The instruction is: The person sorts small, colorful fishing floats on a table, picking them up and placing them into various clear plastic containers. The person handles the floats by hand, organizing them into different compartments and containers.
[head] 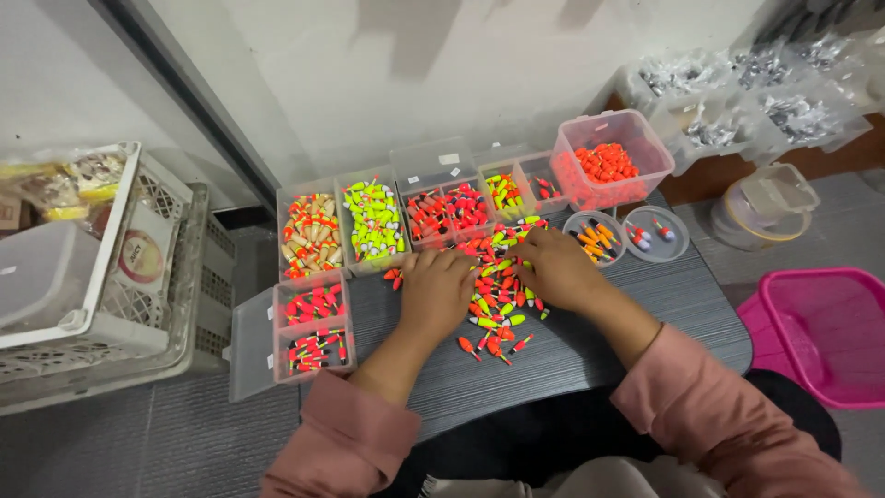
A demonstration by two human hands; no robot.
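Pink sleeves (pixel 710 415), cut off at the lower edge, lead to both hands lying palm-down on a dark grooved bench (pixel 645 304). Left hand (pixel 435 290) and right hand (pixel 558 267) rest on a loose pile of small floats (pixel 498 286), red, orange and yellow-green; fingers curl under, so whether either grips a float cannot be told. Clear compartment boxes (pixel 369 221) behind hold sorted floats. White crates (pixel 101 277) at left carry packages with a round red-rimmed label, print illegible.

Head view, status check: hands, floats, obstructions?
Left hand and right hand palms down on the pile of floats, grip unclear. Sorted boxes behind. Nothing blocking.
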